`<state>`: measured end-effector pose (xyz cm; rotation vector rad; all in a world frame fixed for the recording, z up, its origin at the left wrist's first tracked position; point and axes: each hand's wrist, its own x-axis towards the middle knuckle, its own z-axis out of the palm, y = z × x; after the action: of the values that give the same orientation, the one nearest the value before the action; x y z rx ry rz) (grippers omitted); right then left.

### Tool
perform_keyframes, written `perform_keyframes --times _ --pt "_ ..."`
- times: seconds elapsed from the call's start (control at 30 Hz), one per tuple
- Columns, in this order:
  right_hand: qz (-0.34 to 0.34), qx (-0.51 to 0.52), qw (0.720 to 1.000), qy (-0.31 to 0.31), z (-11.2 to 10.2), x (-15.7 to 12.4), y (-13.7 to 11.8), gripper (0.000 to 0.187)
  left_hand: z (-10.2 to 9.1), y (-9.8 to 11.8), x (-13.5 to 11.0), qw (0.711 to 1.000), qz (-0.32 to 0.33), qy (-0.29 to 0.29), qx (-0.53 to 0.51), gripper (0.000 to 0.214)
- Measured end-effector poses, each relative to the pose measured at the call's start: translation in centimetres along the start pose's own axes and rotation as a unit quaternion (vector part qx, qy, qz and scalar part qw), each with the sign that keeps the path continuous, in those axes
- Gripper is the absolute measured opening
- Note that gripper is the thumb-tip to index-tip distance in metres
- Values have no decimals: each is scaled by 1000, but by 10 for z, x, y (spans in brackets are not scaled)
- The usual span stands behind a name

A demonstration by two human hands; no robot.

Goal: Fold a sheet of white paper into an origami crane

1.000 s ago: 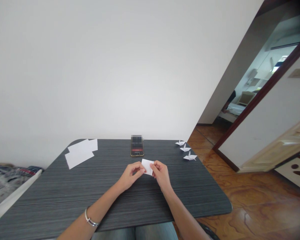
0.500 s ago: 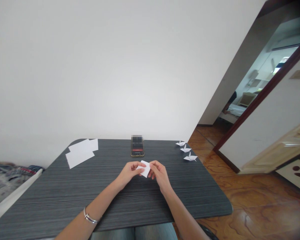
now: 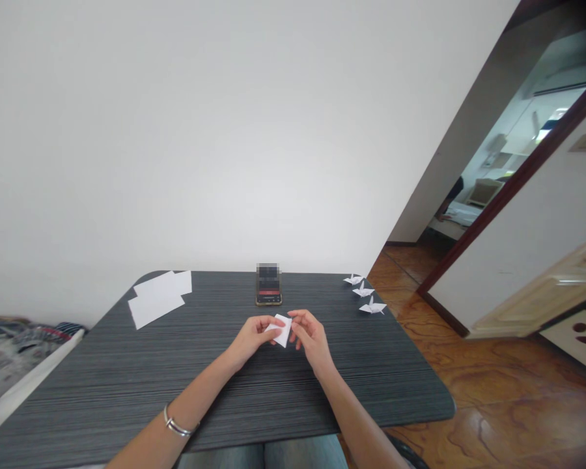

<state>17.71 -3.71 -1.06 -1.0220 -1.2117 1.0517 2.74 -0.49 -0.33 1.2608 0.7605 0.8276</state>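
Note:
Both my hands hold a small folded white paper [image 3: 282,329] just above the dark striped table [image 3: 127,384], near its middle. My left hand [image 3: 252,339] pinches the paper's left edge between thumb and fingers. My right hand [image 3: 311,335] has its fingertips closed on the paper's right edge. A silver bracelet [image 3: 176,426] is on my left wrist.
A phone [image 3: 268,286] stands just beyond my hands. Flat white paper sheets [image 3: 159,298] lie at the table's far left. Three folded paper cranes [image 3: 364,292] sit along its far right edge. Bedding [image 3: 14,355] lies left; an open doorway [image 3: 493,189] is right.
The paper went from a wider square held up facing me to a narrower folded piece tilted between my fingers. My hands shifted slightly left and closer together.

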Motion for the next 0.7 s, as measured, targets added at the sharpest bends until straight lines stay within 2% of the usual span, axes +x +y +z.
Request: perform_keyframes --times 0.3,0.53,0.7 --pt "21 -6 1000 5 1 -1 -2 17 -1 -1 0 1000 9 2 13 26" --pt "17 -71 997 1 2 -2 -9 17 -5 -4 1 1000 15 11 20 25" --pt "13 -107 994 -16 2 -2 -11 18 -5 -6 2 999 12 7 29 33"
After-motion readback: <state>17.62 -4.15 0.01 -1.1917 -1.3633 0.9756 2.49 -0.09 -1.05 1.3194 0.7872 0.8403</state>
